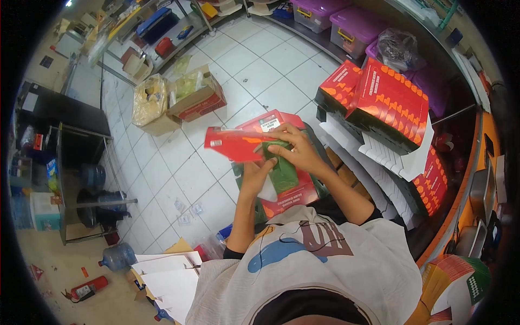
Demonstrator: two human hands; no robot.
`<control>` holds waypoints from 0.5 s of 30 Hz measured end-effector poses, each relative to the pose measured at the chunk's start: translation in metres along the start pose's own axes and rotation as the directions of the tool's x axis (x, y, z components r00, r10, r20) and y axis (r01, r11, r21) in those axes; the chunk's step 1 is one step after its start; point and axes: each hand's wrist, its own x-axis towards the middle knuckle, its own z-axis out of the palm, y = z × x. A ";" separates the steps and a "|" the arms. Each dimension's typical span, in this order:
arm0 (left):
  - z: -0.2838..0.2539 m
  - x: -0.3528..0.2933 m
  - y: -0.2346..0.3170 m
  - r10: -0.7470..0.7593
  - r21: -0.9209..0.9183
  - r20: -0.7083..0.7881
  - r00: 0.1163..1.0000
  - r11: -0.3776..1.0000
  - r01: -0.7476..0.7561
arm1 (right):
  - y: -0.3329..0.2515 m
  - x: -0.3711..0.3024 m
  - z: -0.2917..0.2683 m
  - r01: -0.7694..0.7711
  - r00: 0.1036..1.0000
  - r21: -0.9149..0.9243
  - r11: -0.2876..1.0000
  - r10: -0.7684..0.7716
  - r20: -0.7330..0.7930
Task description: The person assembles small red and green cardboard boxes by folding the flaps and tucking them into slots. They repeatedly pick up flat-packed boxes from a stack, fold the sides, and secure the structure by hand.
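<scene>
- The right hand (297, 147) has its fingers (281, 131) curled over the top edge of a flat red printed cardboard carton blank (238, 145), pinching it where a flap bends; the grip looks closed on the card.
- The left hand (254, 174) comes up from below, its fingers (265, 165) pressed against the underside of the same blank and against a green printed panel (284, 173) just behind it; they look clenched on the card, though which layer they grip I cannot tell.
- The blank is held in the air between both hands, its long end sticking out past the fingers on the person's left, tilted slightly.
- Judged from this, the step in hand is folding the flat blank into a box. The next move probably calls for a steady pinch at the crease with one hand while the other swings the free panel round.
- Directly beneath the fingers lie more flat red and green cartons (287, 197) on the lap.
- Out past the right hand, a leaning stack of finished red boxes (387, 103) rests on white folded blanks (379, 154).
- Farther off, past the left hand, an open brown cardboard box (195, 100) stands on the white tiled floor (254, 76).
</scene>
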 end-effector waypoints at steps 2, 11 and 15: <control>0.006 -0.010 -0.020 -0.043 -0.098 -0.092 0.995 0.995 0.034 | 0.004 -0.008 0.006 -0.034 0.999 -0.059 0.998 0.032 -0.035; 0.003 -0.024 -0.018 -0.073 -0.051 -0.015 0.997 0.996 0.072 | 0.009 -0.028 0.018 -0.040 0.993 -0.064 0.997 0.032 -0.115; 0.012 -0.026 -0.012 -0.059 0.031 -0.174 0.983 0.997 0.065 | 0.010 -0.028 0.024 -0.053 0.983 -0.016 0.998 0.049 -0.179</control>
